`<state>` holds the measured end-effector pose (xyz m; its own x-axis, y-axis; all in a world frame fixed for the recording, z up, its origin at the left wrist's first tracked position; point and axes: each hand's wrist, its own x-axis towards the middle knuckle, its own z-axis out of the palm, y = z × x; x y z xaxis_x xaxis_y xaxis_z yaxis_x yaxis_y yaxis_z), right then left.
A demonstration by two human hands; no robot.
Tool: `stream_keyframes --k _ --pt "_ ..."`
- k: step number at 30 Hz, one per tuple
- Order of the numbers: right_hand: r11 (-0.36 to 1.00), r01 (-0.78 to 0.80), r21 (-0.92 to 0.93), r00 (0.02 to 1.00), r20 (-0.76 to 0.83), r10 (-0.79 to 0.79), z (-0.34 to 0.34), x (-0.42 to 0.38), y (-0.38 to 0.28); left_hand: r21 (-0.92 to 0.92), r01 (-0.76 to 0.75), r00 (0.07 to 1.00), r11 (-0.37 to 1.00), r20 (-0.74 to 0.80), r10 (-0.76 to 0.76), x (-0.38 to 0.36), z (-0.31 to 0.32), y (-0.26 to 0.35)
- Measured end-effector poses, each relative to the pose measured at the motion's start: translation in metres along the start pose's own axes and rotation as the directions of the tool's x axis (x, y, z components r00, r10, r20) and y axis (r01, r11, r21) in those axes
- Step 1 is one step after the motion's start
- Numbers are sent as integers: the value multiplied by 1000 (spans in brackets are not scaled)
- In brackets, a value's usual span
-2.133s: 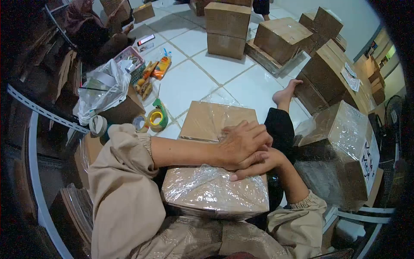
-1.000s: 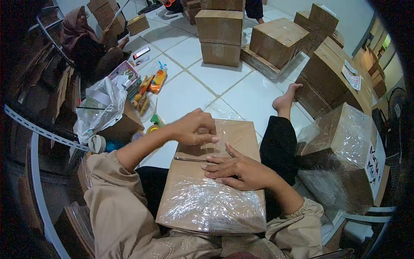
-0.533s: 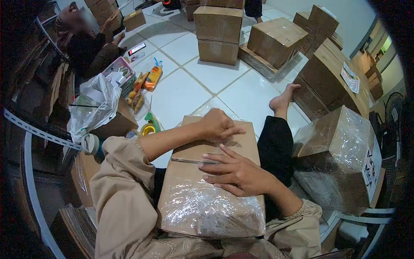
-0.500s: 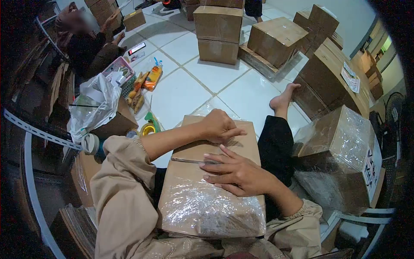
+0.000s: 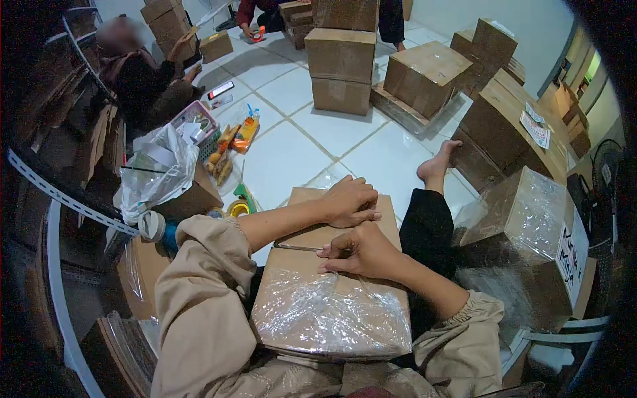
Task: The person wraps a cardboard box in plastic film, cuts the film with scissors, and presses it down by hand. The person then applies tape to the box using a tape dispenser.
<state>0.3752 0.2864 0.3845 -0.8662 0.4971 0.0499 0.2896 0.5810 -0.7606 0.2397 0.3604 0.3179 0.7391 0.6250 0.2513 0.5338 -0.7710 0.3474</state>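
Observation:
A cardboard box lies across my lap, its near part covered in shiny clear wrap. My left hand rests on the far part of the box, fingers bent and thumb pointing right; what it holds, if anything, is hidden. Just nearer to me, my right hand pinches at the box top, thumb and index fingertips close together. Between the fingertips the detail is too small to name. A thin edge or strip runs leftward from those fingertips across the cardboard.
Stacked boxes stand ahead, and wrapped boxes are at the right. A plastic bag, snack packet, tape roll and phone lie at the left. One person sits at upper left; another person's hand is near orange tape.
My right hand has gone from spread fingers to a pinch and moved up toward my left hand. The view has shifted, showing more of the far person.

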Motion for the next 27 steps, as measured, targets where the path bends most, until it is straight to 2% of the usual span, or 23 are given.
stream_keyframes --k 1,3,5,6,8,9,10,11,12,13,15,17,19,21,22,24,25,27 --pt "993 -101 64 991 100 94 -4 3 -2 -49 9 1000 999 -20 -10 0 2 -1" --pt "972 -204 115 963 200 179 -10 3 -7 -94 12 999 996 -40 -15 2 6 -10" --pt "993 -63 -100 993 97 73 -10 -2 -6 -246 124 992 961 13 -125 4 15 -21" --pt "984 -23 -176 997 66 35 -8 -4 -2 -249 120 993 961 11 -121 6 15 -24" --pt "963 -10 -271 999 39 22 2 -6 17 -608 270 936 747 -16 -352 8 9 -37" --pt "953 -8 -303 999 29 18 4 -8 22 -618 283 924 733 -30 -382 11 -1 -51" --pt "944 -59 -325 994 73 87 6 -9 21 -766 229 873 600 -111 -475 13 -8 -65" --pt "939 -84 -332 988 92 121 6 -9 22 -749 342 776 567 -116 -620 13 -16 -81" --pt "934 -109 -341 982 110 154 7 -8 22 -694 399 753 599 -124 -646 10 -25 -97" --pt "925 -110 -364 979 121 164 8 -9 24 -612 520 731 596 -43 -681 5 -37 -103" --pt "915 -109 -388 976 134 173 9 -8 24 -438 786 585 435 300 -754 -4 -59 -100" --pt "921 -115 -372 975 135 176 9 -8 24 -372 874 471 311 498 -728 -14 -46 -114" --pt "922 -114 -371 975 136 175 10 -7 25 -476 844 503 246 546 -670 -19 -41 -107" --pt "920 -112 -377 974 140 176 11 -8 26 -553 780 588 293 488 -645 -22 -31 -109" --pt "922 -119 -369 973 139 182 11 -8 26 -556 778 591 292 488 -643 -21 -30 -109" --pt "923 -128 -363 972 138 189 9 -8 25 -670 657 674 345 318 -667 -18 -36 -104" --pt "928 -133 -347 971 141 191 8 -7 24 -670 656 676 347 317 -666 -15 -40 -98" --pt "935 -136 -328 971 141 191 7 -7 24 -631 554 719 543 35 -694 -13 -49 -81"
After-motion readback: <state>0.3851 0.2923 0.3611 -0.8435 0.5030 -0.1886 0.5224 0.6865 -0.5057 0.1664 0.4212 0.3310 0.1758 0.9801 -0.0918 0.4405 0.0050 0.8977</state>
